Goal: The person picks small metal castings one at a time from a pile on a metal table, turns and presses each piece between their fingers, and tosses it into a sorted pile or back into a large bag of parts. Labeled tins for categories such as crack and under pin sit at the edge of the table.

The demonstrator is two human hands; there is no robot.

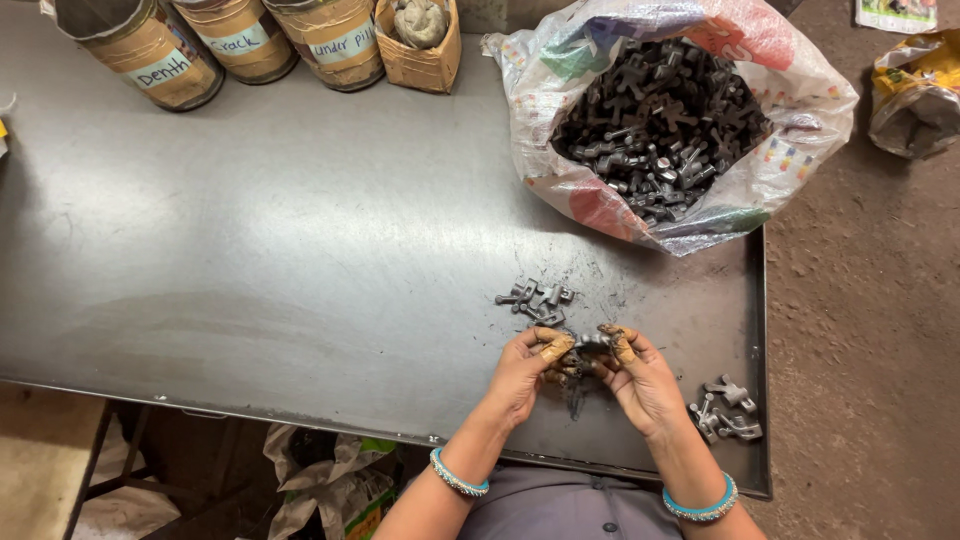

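Both hands share the grip: the left hand [527,362] and right hand [640,372] pinch one small dark metal part [590,343] between stained fingertips, just above the desk [300,260]. Judging by the piles, little is sorted: a small cluster [535,299] lies just beyond the hands, another few pieces [727,410] near the right wrist, while the woven plastic sack [800,110] remains heaped full. Along the far edge stand three round tins [235,40] with pale handwritten labels, beside a small cardboard box [420,55].
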